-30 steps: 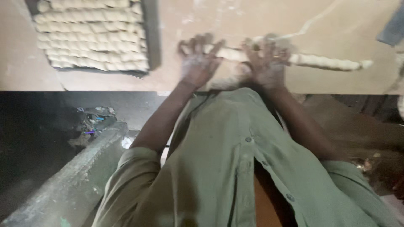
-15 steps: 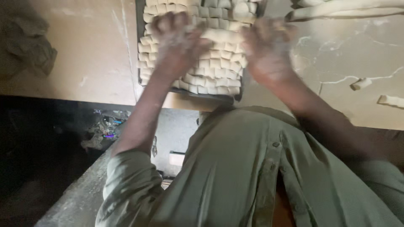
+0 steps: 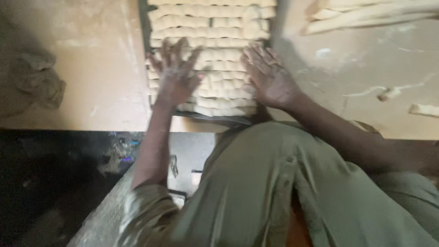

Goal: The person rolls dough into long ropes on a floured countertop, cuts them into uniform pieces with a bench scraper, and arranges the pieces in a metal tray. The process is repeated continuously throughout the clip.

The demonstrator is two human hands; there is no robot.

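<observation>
Your grip is slack: left hand (image 3: pixel 175 73) and right hand (image 3: pixel 270 77) lie flat, fingers spread, holding nothing, on dough sticks (image 3: pixel 215 59) running crosswise in the tray (image 3: pixel 142 27).

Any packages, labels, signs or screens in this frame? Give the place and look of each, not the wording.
Crumpled wrapper or packet: on the dark floor below the table edge, left of the person's left arm; small, shiny, with blue and purple patches; too blurred to tell more.
No labels, signs or screens show on the table or the tray of dough pieces.
</observation>
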